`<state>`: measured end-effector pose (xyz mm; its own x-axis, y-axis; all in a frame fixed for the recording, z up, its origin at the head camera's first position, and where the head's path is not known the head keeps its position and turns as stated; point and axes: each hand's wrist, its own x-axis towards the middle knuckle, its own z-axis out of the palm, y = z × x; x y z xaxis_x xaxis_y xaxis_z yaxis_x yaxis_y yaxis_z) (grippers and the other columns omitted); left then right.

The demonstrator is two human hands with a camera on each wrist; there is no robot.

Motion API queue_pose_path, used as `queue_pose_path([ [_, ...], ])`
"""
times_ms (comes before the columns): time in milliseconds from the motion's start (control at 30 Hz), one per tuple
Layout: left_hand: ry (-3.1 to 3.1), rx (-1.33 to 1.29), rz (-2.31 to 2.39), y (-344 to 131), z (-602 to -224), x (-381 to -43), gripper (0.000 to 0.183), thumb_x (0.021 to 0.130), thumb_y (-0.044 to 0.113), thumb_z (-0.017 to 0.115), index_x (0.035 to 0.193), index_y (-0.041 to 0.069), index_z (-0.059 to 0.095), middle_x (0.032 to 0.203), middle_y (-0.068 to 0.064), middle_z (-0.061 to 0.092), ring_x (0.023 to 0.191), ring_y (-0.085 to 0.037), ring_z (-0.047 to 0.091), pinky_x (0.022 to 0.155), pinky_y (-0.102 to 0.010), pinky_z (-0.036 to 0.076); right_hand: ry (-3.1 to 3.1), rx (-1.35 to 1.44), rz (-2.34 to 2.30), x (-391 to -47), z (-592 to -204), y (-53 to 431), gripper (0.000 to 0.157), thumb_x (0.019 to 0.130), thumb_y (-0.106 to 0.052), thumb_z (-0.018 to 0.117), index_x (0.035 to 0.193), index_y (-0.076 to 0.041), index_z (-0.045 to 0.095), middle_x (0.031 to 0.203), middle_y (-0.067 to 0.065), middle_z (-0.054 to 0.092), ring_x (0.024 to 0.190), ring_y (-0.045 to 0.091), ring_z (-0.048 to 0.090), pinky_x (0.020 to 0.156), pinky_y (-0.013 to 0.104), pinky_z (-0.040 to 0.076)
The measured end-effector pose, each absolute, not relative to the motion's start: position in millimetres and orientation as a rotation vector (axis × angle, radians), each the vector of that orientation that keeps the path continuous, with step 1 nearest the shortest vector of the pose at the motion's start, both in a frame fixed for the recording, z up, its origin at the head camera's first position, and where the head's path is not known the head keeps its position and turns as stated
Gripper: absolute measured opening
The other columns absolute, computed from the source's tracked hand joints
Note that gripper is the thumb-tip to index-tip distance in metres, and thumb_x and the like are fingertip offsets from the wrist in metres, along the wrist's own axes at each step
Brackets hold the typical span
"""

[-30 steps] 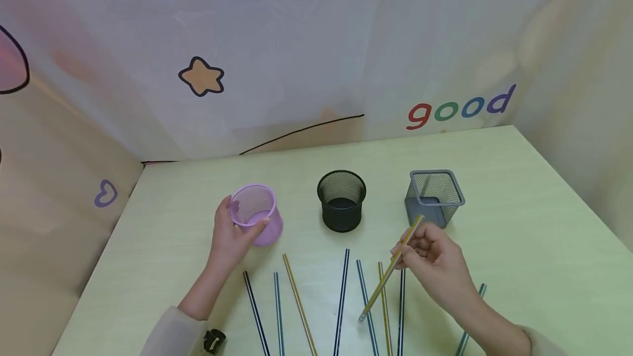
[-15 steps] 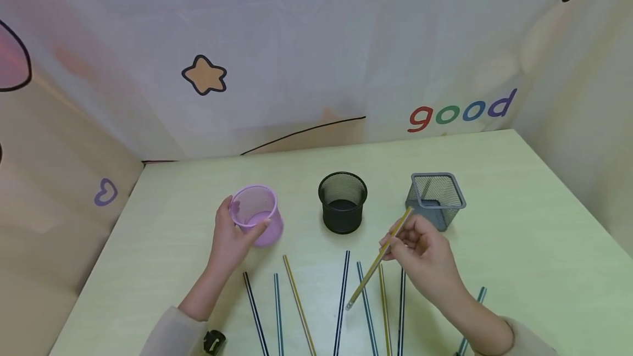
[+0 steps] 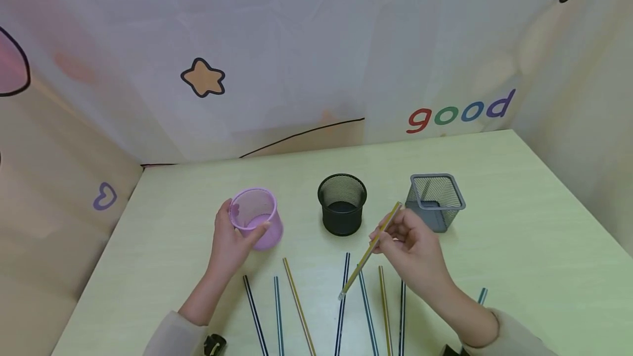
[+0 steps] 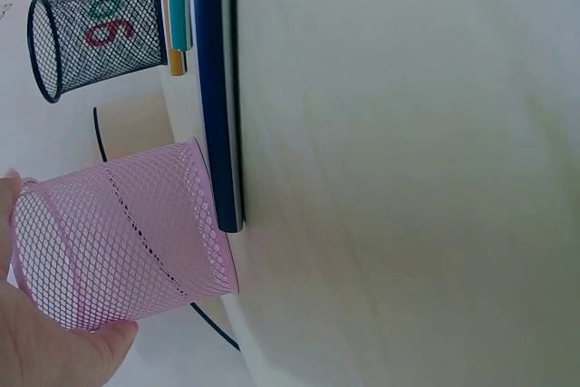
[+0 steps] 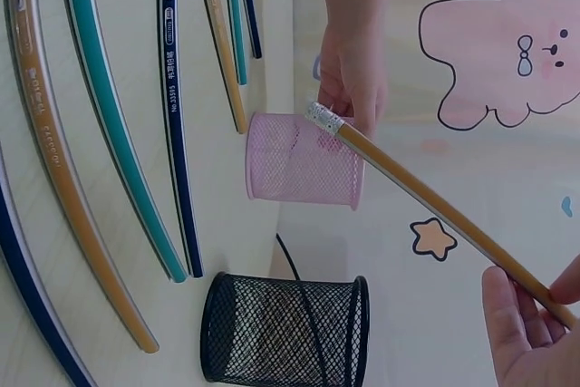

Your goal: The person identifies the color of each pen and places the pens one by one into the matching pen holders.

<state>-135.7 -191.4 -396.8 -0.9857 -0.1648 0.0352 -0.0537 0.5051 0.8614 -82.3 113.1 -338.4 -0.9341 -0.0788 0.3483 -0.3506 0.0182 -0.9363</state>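
My left hand (image 3: pixel 231 246) grips the rim of a pink mesh pen holder (image 3: pixel 275 233), thumb on the near side; the holder stands upright on the table. Nothing shows inside it. My right hand (image 3: pixel 415 251) pinches a yellow pencil (image 3: pixel 368 254) between thumb and fingers, raised above the table and slanting. The pencil's silver-capped end points down and left, toward the pink holder in the head view. In the right wrist view the pencil (image 5: pixel 435 197) crosses in front of that holder, its capped end overlapping the rim by line of sight.
A round black mesh holder (image 3: pixel 342 220) stands in the middle, with a grey square mesh holder (image 3: pixel 452 205) to its right. Along the front lie several pencils, including a dark blue pencil (image 3: pixel 255 315), a teal pencil (image 3: pixel 279 315) and a yellow pencil (image 3: pixel 299 306).
My right hand has moved left with the yellow pencil, away from the front of the grey holder. My left hand stays on the pink holder.
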Motion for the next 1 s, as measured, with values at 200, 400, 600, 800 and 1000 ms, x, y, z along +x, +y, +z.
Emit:
queue_pose_path([
  [200,-2.631,0.188,-1.482,-191,-396,-136,0.098,0.079,0.026,0.077,0.147,-0.004,0.013,0.146,-0.026,0.027,0.134,-0.040,0.033,0.109,-0.053,0.034,-2.087,0.460,1.998,-87,-337,106,0.010,0.081,0.017,0.050,0.089,0.011,0.051,0.079,0.000,0.063,0.071,0.007,0.064,0.062,0.024,0.057],
  [400,-2.637,0.195,-1.484,-190,-396,-136,0.098,0.080,0.026,0.077,0.147,-0.004,0.013,0.146,-0.026,0.027,0.134,-0.040,0.033,0.109,-0.052,0.033,-2.101,0.450,1.977,-90,-336,99,0.010,0.081,0.017,0.052,0.089,0.010,0.051,0.079,0.009,0.063,0.071,0.007,0.064,0.062,0.026,0.058],
  [600,-2.649,0.212,-1.481,-191,-395,-134,0.097,0.080,0.026,0.076,0.147,-0.004,0.013,0.146,-0.026,0.028,0.134,-0.041,0.033,0.109,-0.053,0.034,-2.134,0.430,1.973,-93,-334,90,0.012,0.082,0.016,0.051,0.093,0.009,0.052,0.082,0.022,0.063,0.073,0.007,0.064,0.064,0.026,0.058],
  [800,-2.655,0.210,-1.487,-190,-394,-134,0.098,0.081,0.027,0.076,0.148,-0.004,0.012,0.146,-0.026,0.027,0.135,-0.041,0.032,0.110,-0.053,0.033,-2.171,0.442,1.977,-100,-330,83,0.013,0.083,0.013,0.052,0.095,0.006,0.053,0.084,0.023,0.063,0.074,0.007,0.064,0.067,0.028,0.058],
  [1000,-2.656,0.206,-1.488,-190,-394,-134,0.098,0.081,0.027,0.076,0.148,-0.005,0.011,0.147,-0.027,0.026,0.136,-0.042,0.031,0.110,-0.052,0.032,-2.150,0.465,1.993,-104,-328,75,0.013,0.083,0.013,0.051,0.094,0.006,0.052,0.084,0.025,0.062,0.073,0.007,0.064,0.067,0.030,0.059],
])
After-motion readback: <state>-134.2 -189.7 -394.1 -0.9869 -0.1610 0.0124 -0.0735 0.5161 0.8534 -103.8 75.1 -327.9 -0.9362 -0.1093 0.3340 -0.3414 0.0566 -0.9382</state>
